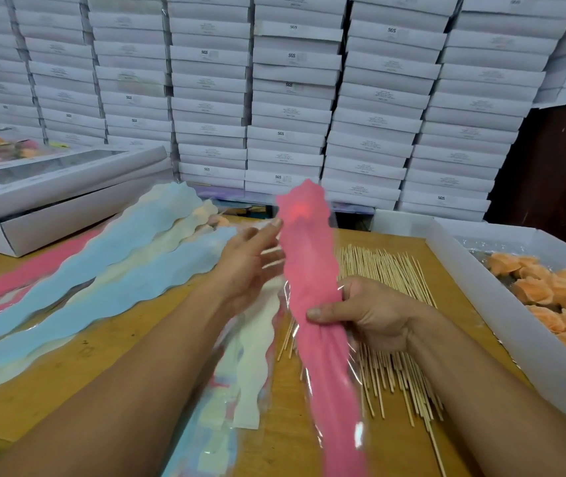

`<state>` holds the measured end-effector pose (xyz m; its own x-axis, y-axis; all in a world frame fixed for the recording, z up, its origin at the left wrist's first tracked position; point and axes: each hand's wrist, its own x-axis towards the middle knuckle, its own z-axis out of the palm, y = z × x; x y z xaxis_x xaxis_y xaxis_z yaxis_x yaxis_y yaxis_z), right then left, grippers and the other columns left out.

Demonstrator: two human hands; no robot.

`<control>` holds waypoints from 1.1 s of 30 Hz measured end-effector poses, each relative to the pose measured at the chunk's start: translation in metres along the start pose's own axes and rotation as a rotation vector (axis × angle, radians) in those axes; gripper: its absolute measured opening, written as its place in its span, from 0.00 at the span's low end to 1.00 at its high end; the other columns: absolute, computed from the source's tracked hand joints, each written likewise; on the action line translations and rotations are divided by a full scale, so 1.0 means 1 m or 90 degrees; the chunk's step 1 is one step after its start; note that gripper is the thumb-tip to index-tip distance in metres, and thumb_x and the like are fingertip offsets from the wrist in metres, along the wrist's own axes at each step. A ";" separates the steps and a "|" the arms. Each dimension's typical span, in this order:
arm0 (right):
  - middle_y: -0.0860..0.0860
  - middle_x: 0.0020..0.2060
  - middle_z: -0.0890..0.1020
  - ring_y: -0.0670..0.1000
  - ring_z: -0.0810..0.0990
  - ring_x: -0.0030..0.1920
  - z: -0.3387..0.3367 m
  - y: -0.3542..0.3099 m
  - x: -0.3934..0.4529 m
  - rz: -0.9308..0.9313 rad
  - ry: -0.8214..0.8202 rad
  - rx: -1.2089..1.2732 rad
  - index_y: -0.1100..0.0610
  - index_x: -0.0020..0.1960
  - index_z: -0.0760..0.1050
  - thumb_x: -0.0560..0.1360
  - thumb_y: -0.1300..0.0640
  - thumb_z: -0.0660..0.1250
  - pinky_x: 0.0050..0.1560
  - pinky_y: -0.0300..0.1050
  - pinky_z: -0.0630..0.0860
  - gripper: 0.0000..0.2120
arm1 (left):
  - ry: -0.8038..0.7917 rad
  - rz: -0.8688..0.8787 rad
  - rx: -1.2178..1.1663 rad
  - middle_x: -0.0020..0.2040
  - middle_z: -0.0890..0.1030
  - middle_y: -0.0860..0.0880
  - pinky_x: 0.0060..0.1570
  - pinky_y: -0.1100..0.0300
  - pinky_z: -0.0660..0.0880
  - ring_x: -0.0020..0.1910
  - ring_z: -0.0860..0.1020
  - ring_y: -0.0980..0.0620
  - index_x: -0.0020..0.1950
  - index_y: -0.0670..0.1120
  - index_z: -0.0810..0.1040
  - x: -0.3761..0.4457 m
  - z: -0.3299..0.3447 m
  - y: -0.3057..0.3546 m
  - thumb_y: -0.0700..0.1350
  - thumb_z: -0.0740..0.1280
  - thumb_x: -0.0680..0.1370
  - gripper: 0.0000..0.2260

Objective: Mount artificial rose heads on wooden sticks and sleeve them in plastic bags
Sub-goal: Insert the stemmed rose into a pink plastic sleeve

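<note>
— What's closest to the head camera?
— Two forearms. The right hand (374, 313) is clamped on one pink sleeve (312, 294), thumb across its front, held tilted above the worktop (130, 335).
— And the left hand (252, 258)?
— Fingers straight and apart, tips touching the sleeve's upper left edge.
— The rest?
— Sticks (391, 325), too many to count, lie under it; orange roses (557, 297) fill one tray (481, 287) right. Boxes (292, 87) read "SGS".

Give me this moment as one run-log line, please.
right hand: grips pink sleeve mid-length | left hand: open, fingertips at sleeve's upper edge | sticks: on table
</note>
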<state>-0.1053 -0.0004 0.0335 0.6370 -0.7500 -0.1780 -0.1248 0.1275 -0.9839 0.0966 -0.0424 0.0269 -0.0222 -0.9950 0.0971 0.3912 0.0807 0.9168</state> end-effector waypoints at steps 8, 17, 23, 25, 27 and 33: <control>0.56 0.33 0.84 0.47 0.77 0.23 -0.006 0.005 0.011 -0.099 0.220 0.040 0.66 0.56 0.80 0.68 0.54 0.76 0.19 0.36 0.71 0.21 | -0.299 -0.136 0.214 0.54 0.84 0.39 0.58 0.45 0.79 0.51 0.83 0.41 0.59 0.41 0.81 -0.024 0.012 -0.007 0.53 0.76 0.72 0.22; 0.57 0.35 0.83 0.50 0.76 0.25 -0.010 0.006 0.015 -0.127 0.342 0.089 0.63 0.46 0.80 0.73 0.61 0.74 0.20 0.37 0.71 0.06 | -0.273 -0.196 0.287 0.45 0.83 0.42 0.44 0.52 0.73 0.44 0.78 0.42 0.51 0.41 0.85 -0.030 0.016 -0.002 0.47 0.77 0.68 0.15; 0.56 0.32 0.81 0.49 0.76 0.26 -0.014 0.007 0.013 -0.104 0.298 0.080 0.64 0.53 0.80 0.68 0.45 0.75 0.22 0.39 0.72 0.24 | -0.281 -0.195 0.227 0.41 0.85 0.45 0.35 0.59 0.80 0.34 0.83 0.52 0.51 0.39 0.84 -0.025 0.016 0.003 0.42 0.73 0.72 0.10; 0.57 0.35 0.83 0.51 0.79 0.29 -0.017 0.007 0.011 -0.086 0.235 0.081 0.64 0.56 0.79 0.66 0.35 0.73 0.25 0.40 0.74 0.34 | -0.233 -0.173 0.215 0.40 0.85 0.45 0.34 0.61 0.81 0.34 0.83 0.52 0.52 0.39 0.83 -0.023 0.017 0.008 0.40 0.72 0.74 0.08; 0.59 0.40 0.85 0.52 0.81 0.33 -0.021 0.008 0.008 -0.072 0.165 0.075 0.63 0.60 0.79 0.66 0.29 0.71 0.28 0.41 0.76 0.40 | -0.165 -0.152 0.200 0.41 0.85 0.44 0.35 0.60 0.81 0.34 0.83 0.52 0.53 0.39 0.83 -0.019 0.017 0.012 0.40 0.72 0.76 0.08; 0.61 0.47 0.85 0.53 0.83 0.38 -0.025 0.009 0.006 -0.065 0.111 0.071 0.62 0.64 0.78 0.65 0.28 0.69 0.30 0.42 0.78 0.43 | -0.071 -0.141 0.109 0.37 0.84 0.45 0.29 0.62 0.79 0.29 0.82 0.53 0.51 0.40 0.81 -0.015 0.021 0.023 0.40 0.70 0.78 0.04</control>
<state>-0.1215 -0.0203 0.0239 0.4996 -0.8623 -0.0826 0.0248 0.1095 -0.9937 0.0866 -0.0246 0.0553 -0.1940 -0.9778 -0.0790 0.2045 -0.1191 0.9716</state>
